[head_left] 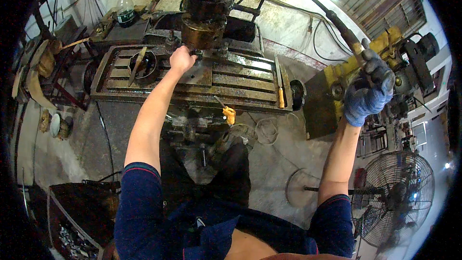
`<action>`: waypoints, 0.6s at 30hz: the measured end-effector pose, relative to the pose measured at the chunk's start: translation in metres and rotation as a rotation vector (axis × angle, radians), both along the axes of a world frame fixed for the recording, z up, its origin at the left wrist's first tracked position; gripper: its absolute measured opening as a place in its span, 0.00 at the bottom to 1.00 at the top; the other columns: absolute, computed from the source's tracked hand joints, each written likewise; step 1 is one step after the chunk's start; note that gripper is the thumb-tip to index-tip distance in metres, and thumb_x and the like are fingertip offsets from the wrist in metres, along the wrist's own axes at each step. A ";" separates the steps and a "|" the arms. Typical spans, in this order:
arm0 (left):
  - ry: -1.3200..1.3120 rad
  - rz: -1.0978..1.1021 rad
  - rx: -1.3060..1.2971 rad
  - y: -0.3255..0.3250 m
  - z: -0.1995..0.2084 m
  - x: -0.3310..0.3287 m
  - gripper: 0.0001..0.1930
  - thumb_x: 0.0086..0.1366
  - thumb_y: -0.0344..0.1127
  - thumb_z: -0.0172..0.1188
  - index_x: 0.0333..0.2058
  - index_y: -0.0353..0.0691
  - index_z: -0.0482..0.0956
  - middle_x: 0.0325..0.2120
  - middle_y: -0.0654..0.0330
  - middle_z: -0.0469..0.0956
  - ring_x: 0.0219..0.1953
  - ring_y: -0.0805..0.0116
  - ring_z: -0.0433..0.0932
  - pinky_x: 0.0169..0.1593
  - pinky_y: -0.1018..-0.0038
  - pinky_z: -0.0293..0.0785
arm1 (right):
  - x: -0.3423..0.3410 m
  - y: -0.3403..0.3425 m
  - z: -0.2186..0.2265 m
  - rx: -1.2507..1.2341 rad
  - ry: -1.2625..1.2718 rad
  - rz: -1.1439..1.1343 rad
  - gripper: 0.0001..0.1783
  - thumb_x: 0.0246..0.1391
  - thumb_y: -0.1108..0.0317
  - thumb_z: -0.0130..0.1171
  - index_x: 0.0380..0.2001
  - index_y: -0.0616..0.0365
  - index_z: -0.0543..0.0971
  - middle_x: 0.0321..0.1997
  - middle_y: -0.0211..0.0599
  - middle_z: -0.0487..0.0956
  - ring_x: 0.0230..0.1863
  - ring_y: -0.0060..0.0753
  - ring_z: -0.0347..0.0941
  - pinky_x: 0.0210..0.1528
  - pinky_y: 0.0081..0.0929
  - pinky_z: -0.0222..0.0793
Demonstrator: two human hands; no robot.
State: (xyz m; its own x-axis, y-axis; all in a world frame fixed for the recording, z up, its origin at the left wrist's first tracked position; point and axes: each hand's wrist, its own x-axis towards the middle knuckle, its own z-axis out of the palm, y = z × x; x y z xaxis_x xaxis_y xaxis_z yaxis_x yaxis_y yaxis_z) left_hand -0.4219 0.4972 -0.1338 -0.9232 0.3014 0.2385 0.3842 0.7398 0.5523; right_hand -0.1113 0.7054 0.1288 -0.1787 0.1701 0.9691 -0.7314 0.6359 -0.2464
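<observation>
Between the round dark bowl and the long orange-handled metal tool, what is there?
In the head view, the slotted metal table lies between them; the bare left forearm crosses this stretch.

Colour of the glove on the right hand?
The glove is mostly blue-grey; best seen in the head view.

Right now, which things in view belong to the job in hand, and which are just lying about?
Seemingly in use:
bare left hand, by the spindle head; its grip is hidden
gloved right hand, on the long lever
slotted table

Seemingly aside:
round pan
yellow-handled long tool
plastic bottle
standing fan
</observation>
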 end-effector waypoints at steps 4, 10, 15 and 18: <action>0.005 0.009 -0.017 0.003 0.002 0.004 0.18 0.46 0.44 0.64 0.26 0.33 0.77 0.29 0.47 0.77 0.36 0.52 0.76 0.39 0.62 0.72 | 0.004 0.004 0.002 -0.024 -0.032 -0.061 0.19 0.52 0.58 0.45 0.23 0.65 0.72 0.28 0.47 0.74 0.36 0.43 0.71 0.48 0.41 0.63; -0.059 -0.013 -0.042 0.001 -0.002 0.000 0.18 0.47 0.45 0.63 0.27 0.33 0.77 0.29 0.47 0.77 0.35 0.52 0.76 0.39 0.61 0.71 | 0.000 -0.011 -0.006 -0.080 0.012 -0.177 0.19 0.53 0.58 0.44 0.22 0.66 0.72 0.28 0.48 0.75 0.34 0.40 0.72 0.46 0.37 0.63; -0.152 -0.051 0.011 0.000 0.002 -0.008 0.20 0.47 0.46 0.63 0.29 0.32 0.76 0.30 0.47 0.77 0.35 0.52 0.75 0.39 0.61 0.71 | 0.002 -0.003 0.000 -0.019 -0.019 -0.120 0.19 0.54 0.58 0.43 0.20 0.63 0.70 0.25 0.43 0.73 0.35 0.41 0.71 0.47 0.39 0.61; -0.093 -0.002 0.004 0.003 -0.004 -0.008 0.21 0.47 0.47 0.64 0.29 0.32 0.75 0.30 0.48 0.76 0.36 0.52 0.75 0.39 0.62 0.71 | 0.005 -0.005 0.003 0.012 -0.069 -0.179 0.18 0.56 0.59 0.42 0.18 0.60 0.66 0.23 0.40 0.68 0.37 0.44 0.68 0.52 0.46 0.57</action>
State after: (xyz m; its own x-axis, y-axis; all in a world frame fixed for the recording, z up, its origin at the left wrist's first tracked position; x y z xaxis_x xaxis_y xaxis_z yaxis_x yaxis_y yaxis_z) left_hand -0.4296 0.4997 -0.1375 -0.9408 0.3024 0.1532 0.3327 0.7367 0.5888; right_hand -0.1063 0.7006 0.1314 -0.2129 0.1938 0.9577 -0.5881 0.7573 -0.2840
